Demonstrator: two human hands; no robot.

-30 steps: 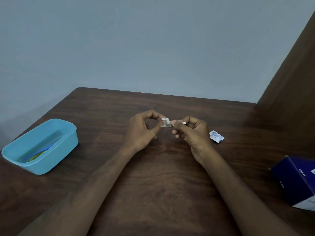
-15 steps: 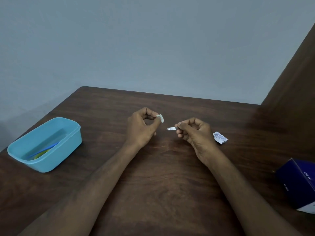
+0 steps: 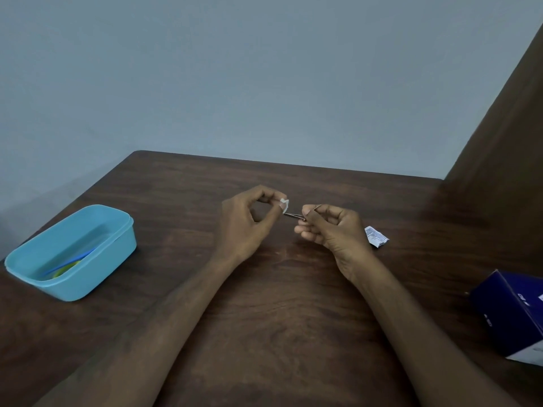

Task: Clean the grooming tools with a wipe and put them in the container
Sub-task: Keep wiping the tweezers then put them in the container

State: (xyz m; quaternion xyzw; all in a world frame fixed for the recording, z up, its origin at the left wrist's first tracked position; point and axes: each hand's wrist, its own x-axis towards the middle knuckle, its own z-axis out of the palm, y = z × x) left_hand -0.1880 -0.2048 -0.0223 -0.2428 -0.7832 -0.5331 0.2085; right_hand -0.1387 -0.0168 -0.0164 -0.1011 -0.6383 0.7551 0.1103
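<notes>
Over the middle of the dark wooden table (image 3: 264,333), my left hand (image 3: 246,224) pinches a small white wipe (image 3: 284,204) between thumb and forefinger. My right hand (image 3: 332,230) pinches a thin metal grooming tool (image 3: 293,215), whose tip points left and meets the wipe. A light blue plastic container (image 3: 73,251) stands at the left edge of the table. Inside it lie a blue tool and a yellow-green one (image 3: 69,264).
A torn white wipe sachet (image 3: 376,237) lies just right of my right hand. A dark blue box (image 3: 511,312) sits at the table's right edge. A brown panel (image 3: 505,127) rises at the right, and a grey-blue wall stands behind the table.
Half a second ago the wipe and the tool's tip were apart. My hands have come together again, so the wipe touches the tip.
</notes>
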